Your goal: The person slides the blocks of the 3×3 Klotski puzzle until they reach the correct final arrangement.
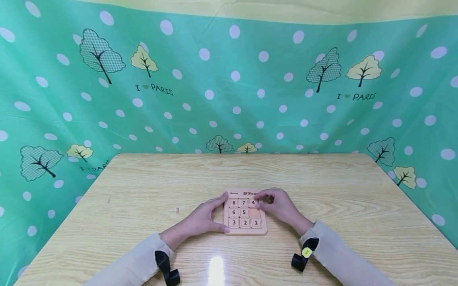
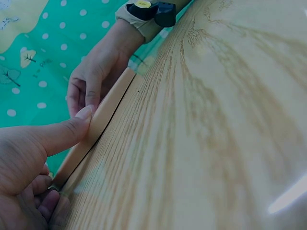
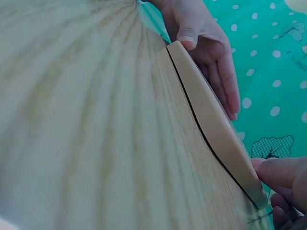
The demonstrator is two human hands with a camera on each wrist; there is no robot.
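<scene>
A pink number sliding puzzle (image 1: 247, 232) lies on the table, its square tiles in rows of 8 7 4, 6 5 and 3 2 1. The gap is at the right end of the middle row. My left hand (image 1: 201, 216) grips the board's left side, thumb at the near corner and a finger at the far one. With thumb and index finger, my right hand (image 1: 282, 205) pinches at the number 4 tile (image 1: 253, 202) in the top right. Both wrist views show the board's side edge (image 2: 103, 115) low over the wood; the tiles are hidden there.
The wooden table (image 1: 161, 174) stretches around the puzzle. Behind it hangs a green dotted curtain (image 1: 222, 111) with printed trees. Each wrist wears a black strap, and a bright reflection shows near the front of the table.
</scene>
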